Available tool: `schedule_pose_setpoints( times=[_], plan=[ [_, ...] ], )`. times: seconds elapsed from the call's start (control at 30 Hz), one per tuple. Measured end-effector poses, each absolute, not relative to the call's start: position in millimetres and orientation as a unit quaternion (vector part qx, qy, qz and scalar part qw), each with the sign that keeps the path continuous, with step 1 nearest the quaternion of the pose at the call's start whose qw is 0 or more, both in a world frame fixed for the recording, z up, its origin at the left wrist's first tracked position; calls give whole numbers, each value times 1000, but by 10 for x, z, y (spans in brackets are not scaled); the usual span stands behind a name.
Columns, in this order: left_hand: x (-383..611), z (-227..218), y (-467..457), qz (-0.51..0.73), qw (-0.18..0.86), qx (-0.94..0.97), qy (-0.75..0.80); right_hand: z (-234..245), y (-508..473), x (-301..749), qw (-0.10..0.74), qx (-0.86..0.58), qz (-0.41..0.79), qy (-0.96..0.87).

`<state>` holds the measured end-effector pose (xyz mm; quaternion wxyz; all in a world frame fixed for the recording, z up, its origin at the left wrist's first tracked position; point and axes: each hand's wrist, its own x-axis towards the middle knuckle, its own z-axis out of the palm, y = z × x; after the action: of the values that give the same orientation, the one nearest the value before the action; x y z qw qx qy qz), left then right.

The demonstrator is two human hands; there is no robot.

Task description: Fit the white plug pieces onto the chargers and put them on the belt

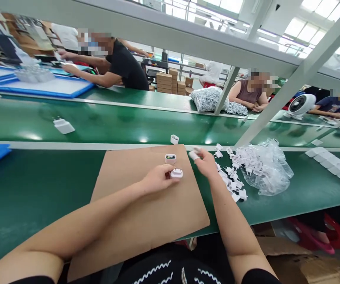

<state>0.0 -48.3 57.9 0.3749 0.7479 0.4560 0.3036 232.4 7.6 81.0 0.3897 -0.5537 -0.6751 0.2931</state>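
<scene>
My left hand is closed on a white charger plug, its two metal pins pointing up and away. Just beyond it, an open white charger housing stands on the cardboard sheet, with coloured parts visible inside. My right hand hovers over the sheet's right edge, fingers curled. Something white and blurred shows at its fingertips; I cannot tell whether it is a held piece or finger covers. To its right lies a loose pile of white plug pieces.
A second white housing sits by the pale strip at the green belt. One finished-looking charger lies on the belt at left. A clear bag of pieces and a row of white blocks are at right. Slanting metal posts rise ahead; co-workers sit opposite.
</scene>
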Motion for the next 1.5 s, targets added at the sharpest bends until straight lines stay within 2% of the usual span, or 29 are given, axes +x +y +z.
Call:
schedule_pose_setpoints(
  times=[0.03, 0.07, 0.17, 0.23, 0.37, 0.53, 0.6, 0.77, 0.8, 0.93, 1.0, 1.2, 1.3, 1.37, 1.5],
  plan=[
    [-55, 672, -485, 303, 375, 750, 453, 808, 164, 2442, 396, -591, 236, -662],
    [-121, 759, -467, 310, 374, 746, 455, 797, 240, 2553, 369, -637, 171, -655],
    [-383, 925, -234, 347, 351, 704, 510, 706, 364, 2785, 222, -748, 66, -622],
    [-589, 928, 82, 354, 308, 664, 582, 631, 374, 2847, 177, -771, 71, -608],
    [-953, 746, 878, 294, 185, 598, 722, 576, 333, 2875, 153, -767, 87, -617],
    [-1206, 503, 1412, 251, 146, 564, 773, 614, 261, 2899, 150, -764, 86, -621],
    [-1205, 461, 1416, 248, 135, 545, 790, 613, 248, 2897, 156, -764, 95, -619],
    [-857, 517, 1272, 345, -55, 539, 766, 611, 260, 2862, 221, -744, 129, -617],
    [-752, 543, 1259, 331, -48, 565, 754, 616, 264, 2852, 243, -737, 135, -616],
    [-398, 641, 1298, 164, 113, 613, 765, 615, 272, 2783, 333, -706, 187, -597],
    [-317, 684, 1335, 130, 139, 624, 758, 591, 272, 2720, 370, -680, 239, -585],
    [-293, 955, 1056, 202, 95, 666, 712, 560, 256, 2520, 454, -567, 438, -530],
    [-168, 1117, 537, 294, 55, 757, 581, 618, 227, 2484, 483, -491, 576, -441],
    [-35, 1122, 133, 275, 73, 819, 498, 656, 197, 2469, 474, -459, 639, -395],
    [205, 834, -400, 162, 74, 891, 418, 682, 134, 2417, 468, -447, 639, -416]
  ],
)
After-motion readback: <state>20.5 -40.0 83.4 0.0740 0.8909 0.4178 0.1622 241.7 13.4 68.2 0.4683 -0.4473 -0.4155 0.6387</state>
